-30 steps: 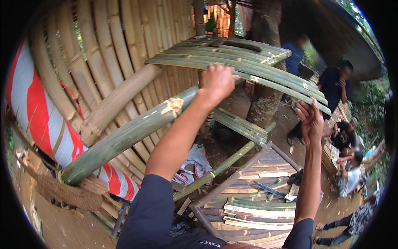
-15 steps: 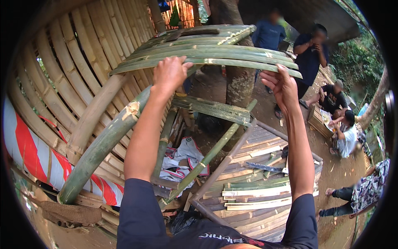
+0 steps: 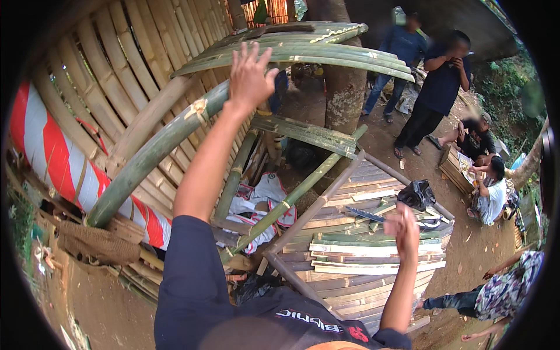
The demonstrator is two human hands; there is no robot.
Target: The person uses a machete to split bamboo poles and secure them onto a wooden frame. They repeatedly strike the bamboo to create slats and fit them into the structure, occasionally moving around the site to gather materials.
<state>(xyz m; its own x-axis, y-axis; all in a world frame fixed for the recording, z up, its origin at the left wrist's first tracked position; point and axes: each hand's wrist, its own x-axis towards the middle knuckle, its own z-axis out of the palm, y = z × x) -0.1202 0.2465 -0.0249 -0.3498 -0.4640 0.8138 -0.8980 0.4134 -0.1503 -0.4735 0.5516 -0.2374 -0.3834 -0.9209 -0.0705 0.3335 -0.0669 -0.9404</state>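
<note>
My left hand (image 3: 251, 79) is open, its fingers spread over the front edge of a row of green bamboo slats (image 3: 326, 53). These lie side by side along a raised bamboo frame beside a tree trunk. Lower right, my right hand (image 3: 402, 232) hovers over a slatted bamboo platform (image 3: 361, 294). Motion blurs its fingers, so I cannot see whether they hold anything. Beside it is a saw (image 3: 366, 214), its blade pointing left and its handle partly hidden by the hand. Loose split bamboo strips (image 3: 376, 256), green and pale, lie just below on the platform.
A thick green bamboo pole (image 3: 157, 151) slants up at left before a bamboo wall (image 3: 125, 52). A black plastic bag (image 3: 417, 194) sits on the platform. White sacks (image 3: 262, 201) lie beneath the frame. People (image 3: 440, 76) stand and sit at right near a wooden box (image 3: 457, 169).
My right hand has let go of the slats' right end and come down beside the saw. My left hand has opened from its grip on the slats and spread its fingers.
</note>
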